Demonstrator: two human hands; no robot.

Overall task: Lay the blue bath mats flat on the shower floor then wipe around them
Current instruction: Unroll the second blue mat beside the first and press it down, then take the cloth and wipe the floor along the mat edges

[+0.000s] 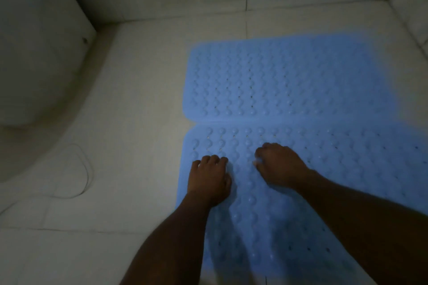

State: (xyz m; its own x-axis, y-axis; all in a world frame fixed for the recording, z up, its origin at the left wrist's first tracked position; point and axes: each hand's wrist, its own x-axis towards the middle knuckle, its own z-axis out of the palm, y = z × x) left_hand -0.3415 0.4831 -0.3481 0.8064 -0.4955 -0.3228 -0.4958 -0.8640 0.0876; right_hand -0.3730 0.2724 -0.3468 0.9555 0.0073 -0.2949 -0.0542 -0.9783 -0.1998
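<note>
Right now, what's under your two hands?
The near mat lies under the left hand and right hand; both rest on its bumps. The floor below the mat is covered there, and I cannot tell whether the hands pinch it.

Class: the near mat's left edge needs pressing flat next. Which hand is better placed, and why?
Left. The left hand rests on the near mat right by that edge, while the right hand sits further in.
</note>
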